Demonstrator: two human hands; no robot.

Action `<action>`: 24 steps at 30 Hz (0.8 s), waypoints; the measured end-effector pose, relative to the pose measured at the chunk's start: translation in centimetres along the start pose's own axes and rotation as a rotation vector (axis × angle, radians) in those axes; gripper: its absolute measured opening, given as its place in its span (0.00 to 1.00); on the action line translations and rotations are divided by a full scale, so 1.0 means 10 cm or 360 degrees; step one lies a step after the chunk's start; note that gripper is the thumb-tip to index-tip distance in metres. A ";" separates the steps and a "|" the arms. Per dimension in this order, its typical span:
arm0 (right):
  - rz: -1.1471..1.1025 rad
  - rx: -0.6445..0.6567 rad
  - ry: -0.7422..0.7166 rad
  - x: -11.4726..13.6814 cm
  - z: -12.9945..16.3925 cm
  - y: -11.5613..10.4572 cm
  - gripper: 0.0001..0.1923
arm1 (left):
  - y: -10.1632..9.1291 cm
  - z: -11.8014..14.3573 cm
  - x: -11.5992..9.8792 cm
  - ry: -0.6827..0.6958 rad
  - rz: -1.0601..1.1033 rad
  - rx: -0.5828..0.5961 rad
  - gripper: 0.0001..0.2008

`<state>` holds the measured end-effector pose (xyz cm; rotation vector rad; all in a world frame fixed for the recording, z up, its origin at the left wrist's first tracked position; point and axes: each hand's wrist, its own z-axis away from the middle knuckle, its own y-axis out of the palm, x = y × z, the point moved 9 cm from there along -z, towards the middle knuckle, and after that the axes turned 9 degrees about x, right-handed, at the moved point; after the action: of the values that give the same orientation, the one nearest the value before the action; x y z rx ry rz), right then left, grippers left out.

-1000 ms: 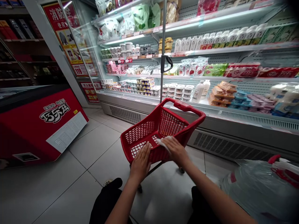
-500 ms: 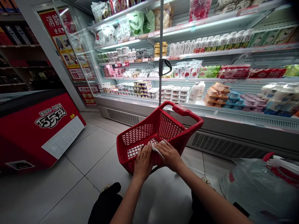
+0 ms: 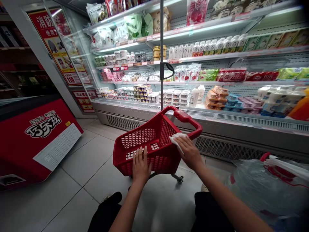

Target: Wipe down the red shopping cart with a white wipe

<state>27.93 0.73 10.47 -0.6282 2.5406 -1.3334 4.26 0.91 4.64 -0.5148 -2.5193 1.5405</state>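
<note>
Your right hand (image 3: 189,151) has slid its white cloth (image 3: 177,139) from the red basket's (image 3: 145,141) near rim to the right rim; your left hand (image 3: 140,164) lies flat, bracing the near rim. The handle looks still unwiped.

One red basket cart (image 3: 154,141) sits on the floor. Two hands rest on it, the left hand (image 3: 140,164) and the right hand (image 3: 189,151). One white cloth (image 3: 177,139). One big water jug (image 3: 263,190) (bottom right).

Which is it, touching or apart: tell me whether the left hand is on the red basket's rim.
Touching. The head view shows the left hand laid flat over the near rim of the red basket, fingers pressed on the plastic with no gap.
</note>
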 end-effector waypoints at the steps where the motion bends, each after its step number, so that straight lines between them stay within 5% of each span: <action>1: -0.0034 0.0026 -0.0049 0.15 -0.02 0.07 0.28 | 0.00 -0.05 -0.09 0.0004 0.0029 -0.0012 0.44; 4: -0.0097 0.0095 -0.0163 0.50 -0.08 0.20 0.30 | 0.05 -0.18 -0.41 0.0176 0.0120 0.0065 0.44; 7: -0.0098 0.0152 -0.0247 0.55 -0.12 0.18 0.29 | 0.08 -0.23 -0.48 0.0254 0.0137 0.0110 0.44; 14: 0.0131 -0.0002 0.0030 -0.41 0.00 -0.30 0.28 | 0.08 -0.18 -0.30 0.0367 0.0183 0.0184 0.42; 17: 0.0171 -0.0099 0.0160 -0.62 0.08 -0.43 0.27 | 0.07 -0.19 -0.37 0.0322 0.0191 0.0169 0.43; 21: 0.0102 -0.0071 0.0116 -0.30 0.06 -0.28 0.28 | 0.04 -0.30 -0.57 0.0145 0.0179 0.0116 0.44; 24: 0.0028 0.0032 -0.0035 0.08 0.02 -0.09 0.29 | 0.06 -0.40 -0.79 0.0219 0.0249 0.0130 0.47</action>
<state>27.54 -0.23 11.14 -0.6117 2.5066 -1.3369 12.97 1.63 6.44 -0.7936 -2.3523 1.5920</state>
